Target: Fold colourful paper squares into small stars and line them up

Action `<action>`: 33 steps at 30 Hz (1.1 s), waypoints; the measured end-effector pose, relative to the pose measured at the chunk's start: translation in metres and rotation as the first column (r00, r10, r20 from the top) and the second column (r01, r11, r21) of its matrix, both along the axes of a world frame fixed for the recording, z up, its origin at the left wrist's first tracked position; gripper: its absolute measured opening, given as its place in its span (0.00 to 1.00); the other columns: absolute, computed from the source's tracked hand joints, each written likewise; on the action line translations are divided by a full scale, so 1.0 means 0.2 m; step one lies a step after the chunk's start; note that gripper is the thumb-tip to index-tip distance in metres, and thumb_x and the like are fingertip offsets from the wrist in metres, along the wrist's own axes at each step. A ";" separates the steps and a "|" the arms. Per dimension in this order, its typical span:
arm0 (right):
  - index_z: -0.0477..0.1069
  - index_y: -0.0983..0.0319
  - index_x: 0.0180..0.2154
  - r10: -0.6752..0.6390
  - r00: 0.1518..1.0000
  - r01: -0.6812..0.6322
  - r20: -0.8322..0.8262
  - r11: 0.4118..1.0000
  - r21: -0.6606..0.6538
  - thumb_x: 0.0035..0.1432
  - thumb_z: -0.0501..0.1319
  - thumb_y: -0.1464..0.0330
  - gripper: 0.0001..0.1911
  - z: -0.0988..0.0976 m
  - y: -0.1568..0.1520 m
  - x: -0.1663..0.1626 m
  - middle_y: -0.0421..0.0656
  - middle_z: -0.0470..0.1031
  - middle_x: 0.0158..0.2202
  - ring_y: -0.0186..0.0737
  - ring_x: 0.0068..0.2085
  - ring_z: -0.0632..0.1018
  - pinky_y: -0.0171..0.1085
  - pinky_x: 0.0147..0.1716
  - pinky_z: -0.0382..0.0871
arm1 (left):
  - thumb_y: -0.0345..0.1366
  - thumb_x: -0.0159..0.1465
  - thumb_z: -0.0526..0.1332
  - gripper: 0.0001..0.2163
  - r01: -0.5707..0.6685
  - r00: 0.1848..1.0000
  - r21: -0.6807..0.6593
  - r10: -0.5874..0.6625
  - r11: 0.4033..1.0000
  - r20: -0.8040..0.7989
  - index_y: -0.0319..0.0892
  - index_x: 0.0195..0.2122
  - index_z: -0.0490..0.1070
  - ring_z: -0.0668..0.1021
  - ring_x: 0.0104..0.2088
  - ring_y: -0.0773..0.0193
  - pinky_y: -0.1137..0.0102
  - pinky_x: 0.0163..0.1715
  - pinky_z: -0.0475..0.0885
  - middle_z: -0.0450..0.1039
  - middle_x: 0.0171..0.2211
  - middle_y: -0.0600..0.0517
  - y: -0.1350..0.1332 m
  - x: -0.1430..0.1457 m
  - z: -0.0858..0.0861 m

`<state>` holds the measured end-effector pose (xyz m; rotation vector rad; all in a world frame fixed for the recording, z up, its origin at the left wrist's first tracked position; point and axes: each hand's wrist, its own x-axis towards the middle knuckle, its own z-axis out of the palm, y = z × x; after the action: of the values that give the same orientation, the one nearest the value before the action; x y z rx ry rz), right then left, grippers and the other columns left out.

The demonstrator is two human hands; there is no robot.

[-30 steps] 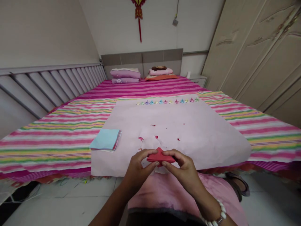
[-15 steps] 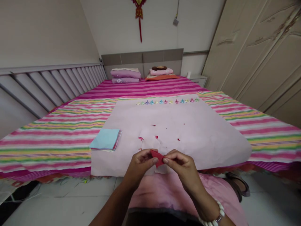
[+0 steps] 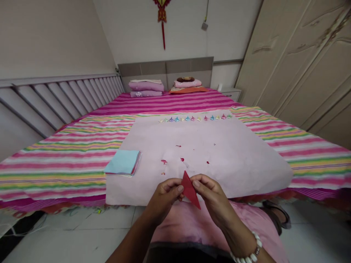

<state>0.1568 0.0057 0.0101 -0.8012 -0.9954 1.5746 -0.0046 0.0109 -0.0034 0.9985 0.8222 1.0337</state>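
Observation:
A folded piece of red paper [image 3: 189,190], pointed at its top and bottom, is held up over the near edge of a large pale sheet [image 3: 238,157]. My left hand [image 3: 166,193] pinches its left side between thumb and fingers. On the right side, my right hand [image 3: 210,193] grips it the same way. Toward the far edge of the sheet stretches a row of several small folded paper pieces [image 3: 188,118] in mixed colours. A stack of square paper [image 3: 123,162], light blue on top, lies at the left.
Red marks or torn spots [image 3: 182,159] dot the middle of the sheet. Under it is a bed with a striped cover [image 3: 68,146]. Folded bedding [image 3: 146,87] is piled by the headboard [image 3: 189,65]. A railing [image 3: 90,86] runs along the left, a wardrobe [image 3: 301,65] along the right.
The red paper has been turned in my fingers, and its long side now slants from upper left to lower right. Both hands keep hold and have shifted only slightly.

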 end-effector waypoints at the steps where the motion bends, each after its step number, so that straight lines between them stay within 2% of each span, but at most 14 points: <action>1: 0.75 0.61 0.30 -0.002 1.000 0.002 -0.010 1.000 -0.006 0.53 0.66 0.62 0.08 0.00 0.00 0.00 0.40 0.73 0.26 0.38 0.30 0.72 0.37 0.34 0.65 | 0.35 0.57 0.66 0.07 -0.001 1.000 -0.007 0.002 1.000 0.009 0.39 0.35 0.75 0.70 0.25 0.73 0.76 0.28 0.64 0.70 0.25 0.55 0.00 0.00 -0.01; 6: 0.74 0.61 0.27 0.009 1.000 -0.009 -0.020 0.999 -0.032 0.53 0.66 0.62 0.09 -0.01 0.00 0.00 0.39 0.70 0.24 0.34 0.27 0.68 0.35 0.31 0.63 | 0.34 0.55 0.68 0.08 0.044 0.998 -0.009 -0.044 0.999 0.054 0.40 0.32 0.70 0.70 0.23 0.73 0.76 0.26 0.63 0.69 0.22 0.57 0.00 0.00 -0.02; 11: 0.73 0.62 0.26 0.086 0.994 -0.092 -0.073 0.992 -0.081 0.55 0.64 0.61 0.11 0.00 0.00 0.00 0.39 0.72 0.22 0.34 0.25 0.71 0.34 0.30 0.64 | 0.33 0.55 0.68 0.09 0.063 0.993 -0.031 -0.060 0.998 0.107 0.40 0.29 0.67 0.70 0.22 0.74 0.77 0.25 0.62 0.69 0.20 0.58 0.01 0.00 -0.02; 16: 0.74 0.61 0.28 0.070 0.996 -0.074 -0.054 0.995 -0.073 0.52 0.64 0.66 0.05 0.00 0.01 -0.01 0.38 0.74 0.23 0.35 0.26 0.73 0.33 0.30 0.66 | 0.33 0.55 0.67 0.08 0.017 0.998 -0.031 -0.015 0.999 0.059 0.40 0.29 0.67 0.70 0.22 0.74 0.78 0.26 0.62 0.69 0.20 0.58 0.01 -0.01 -0.03; 20: 0.73 0.61 0.28 0.016 0.992 -0.020 0.125 0.999 0.032 0.47 0.65 0.71 0.03 -0.02 0.02 -0.02 0.37 0.73 0.22 0.34 0.25 0.72 0.33 0.27 0.64 | 0.34 0.55 0.66 0.07 -0.047 0.997 0.026 0.048 0.999 -0.058 0.40 0.30 0.68 0.70 0.23 0.73 0.77 0.27 0.64 0.70 0.21 0.58 0.02 0.00 -0.03; 23: 0.73 0.62 0.28 -0.100 0.956 0.069 0.276 0.990 0.120 0.48 0.63 0.70 0.02 -0.07 0.03 -0.03 0.37 0.71 0.21 0.33 0.23 0.68 0.32 0.23 0.61 | 0.36 0.56 0.65 0.07 -0.128 0.973 0.065 0.138 0.990 -0.183 0.39 0.29 0.69 0.72 0.25 0.71 0.75 0.29 0.67 0.71 0.23 0.56 0.02 0.02 0.00; 26: 0.72 0.62 0.28 -0.282 0.869 0.177 0.406 0.944 0.278 0.52 0.61 0.69 0.03 -0.11 0.04 -0.03 0.37 0.68 0.22 0.33 0.23 0.66 0.32 0.22 0.59 | 0.40 0.58 0.62 0.09 -0.181 0.930 0.136 0.215 0.974 -0.300 0.39 0.32 0.71 0.76 0.29 0.65 0.72 0.31 0.70 0.74 0.26 0.52 0.00 0.06 0.03; 28: 0.73 0.61 0.28 -0.373 0.812 0.197 0.448 0.899 0.392 0.54 0.60 0.71 0.04 -0.12 0.04 -0.04 0.38 0.68 0.24 0.34 0.25 0.68 0.33 0.24 0.61 | 0.41 0.57 0.62 0.11 -0.191 0.897 0.204 0.255 0.960 -0.362 0.39 0.37 0.71 0.77 0.32 0.62 0.69 0.33 0.71 0.76 0.30 0.50 -0.02 0.09 0.05; 31: 0.74 0.60 0.30 -0.432 0.775 0.170 0.461 0.846 0.506 0.54 0.58 0.74 0.07 -0.12 0.03 -0.04 0.40 0.70 0.28 0.37 0.30 0.71 0.35 0.29 0.65 | 0.37 0.53 0.65 0.15 -0.204 0.816 0.335 0.349 0.920 -0.461 0.40 0.41 0.70 0.77 0.38 0.58 0.65 0.40 0.72 0.77 0.38 0.48 -0.04 0.12 0.05; 33: 0.74 0.60 0.32 -0.434 0.782 0.161 0.448 0.834 0.527 0.54 0.57 0.75 0.08 -0.12 0.03 -0.05 0.42 0.72 0.31 0.39 0.33 0.73 0.36 0.31 0.67 | 0.35 0.56 0.62 0.13 -0.190 0.774 0.389 0.381 0.901 -0.506 0.40 0.42 0.71 0.77 0.42 0.56 0.63 0.45 0.71 0.77 0.41 0.47 -0.05 0.12 0.04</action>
<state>0.1477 0.0114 -0.0147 -1.0373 -1.5021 0.7592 0.0201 0.0006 0.0043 1.5394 1.3721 1.1676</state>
